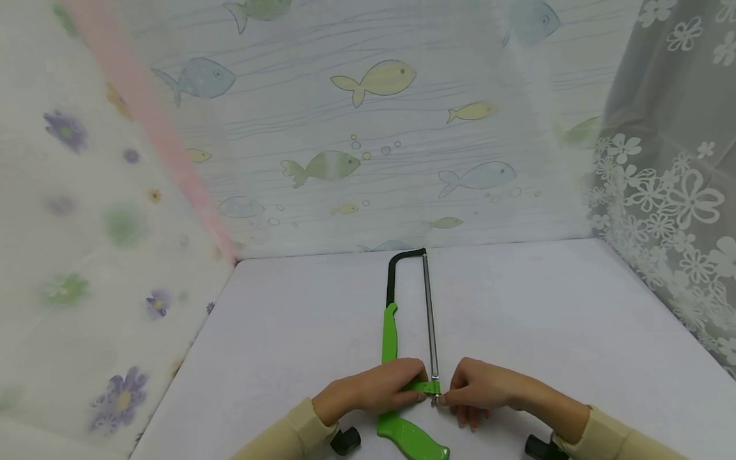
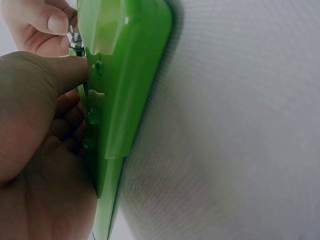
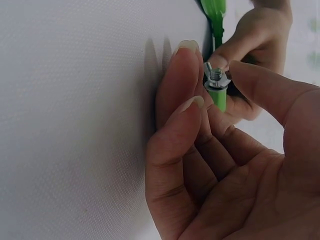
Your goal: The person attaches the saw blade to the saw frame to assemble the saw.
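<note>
A hacksaw lies on the white table with its green handle [image 1: 411, 441] towards me and its black frame [image 1: 391, 275] pointing away. Its silver blade [image 1: 430, 319] runs along the right side. My left hand [image 1: 382, 386] reaches over the green part and grips the short green arm [image 1: 424, 387] at the near end of the blade. At the wing nut [image 3: 216, 79] just below that arm, my right hand [image 1: 489, 384] pinches with thumb and finger. The right thumb [image 3: 250, 82] touches one wing, while the other fingers curl beside it, close to the table surface.
The white tabletop [image 1: 546, 306] stretches out around the saw. Behind it hangs a fish-print sheet [image 1: 374, 128], with a flowered sheet [image 1: 86, 255] at the left and a grey lace curtain [image 1: 678, 160] at the right.
</note>
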The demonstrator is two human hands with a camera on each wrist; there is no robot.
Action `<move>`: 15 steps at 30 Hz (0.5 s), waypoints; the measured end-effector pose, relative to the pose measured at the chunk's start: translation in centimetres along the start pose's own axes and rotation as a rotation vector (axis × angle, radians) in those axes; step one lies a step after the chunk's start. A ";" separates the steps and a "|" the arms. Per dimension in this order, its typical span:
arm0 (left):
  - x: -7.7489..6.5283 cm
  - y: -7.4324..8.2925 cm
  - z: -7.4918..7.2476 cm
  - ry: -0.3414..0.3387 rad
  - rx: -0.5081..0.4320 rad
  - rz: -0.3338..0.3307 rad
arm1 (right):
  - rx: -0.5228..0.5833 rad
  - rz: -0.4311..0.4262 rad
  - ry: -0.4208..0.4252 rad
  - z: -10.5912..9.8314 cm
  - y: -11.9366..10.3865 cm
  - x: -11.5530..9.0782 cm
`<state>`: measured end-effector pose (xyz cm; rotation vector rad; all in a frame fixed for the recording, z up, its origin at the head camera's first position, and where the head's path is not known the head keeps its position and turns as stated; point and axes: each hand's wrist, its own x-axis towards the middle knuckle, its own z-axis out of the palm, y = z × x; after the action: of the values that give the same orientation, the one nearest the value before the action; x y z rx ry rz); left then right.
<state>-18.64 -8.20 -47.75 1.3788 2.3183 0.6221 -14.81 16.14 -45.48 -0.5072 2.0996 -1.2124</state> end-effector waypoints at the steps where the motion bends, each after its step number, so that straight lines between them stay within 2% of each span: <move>1: 0.0 0.0 0.0 0.000 -0.002 -0.001 | 0.004 -0.005 -0.004 -0.1 0.1 0.0; 15: 0.0 0.0 0.0 0.001 -0.002 0.014 | 0.026 -0.072 -0.027 -0.1 0.0 0.2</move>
<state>-18.68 -8.24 -47.74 1.3952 2.3101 0.6287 -15.01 16.14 -45.53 -0.5879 2.0559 -1.2650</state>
